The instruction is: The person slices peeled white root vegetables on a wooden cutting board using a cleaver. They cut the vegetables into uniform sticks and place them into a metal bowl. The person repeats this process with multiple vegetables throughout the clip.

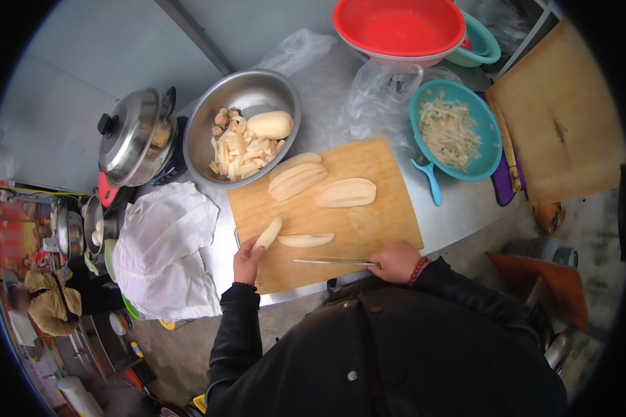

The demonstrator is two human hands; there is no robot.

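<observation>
My left hand (245, 264) pinches a long pale slice (268, 233), apparently lotus root, tilted over the left part of the wooden cutting board (389, 167). My right hand (396, 263) is closed round a knife (330, 261), its thin blade pointing left above the board's near edge. Between the hands and just beyond the blade lies a single slice (306, 240). Farther back on the board rest fanned slices at the left (298, 181) and another overlapping group (346, 193) at the right. The knife's handle is hidden in my fist.
Behind the board, a steel basin (293, 104) holds cut strips and a whole peeled piece. At right stand a teal bowl (495, 139) of pale shreds and a blue peeler (430, 182). White cloth (163, 254) and a lidded pot (129, 135) are at left; a red basin (400, 28) stands behind.
</observation>
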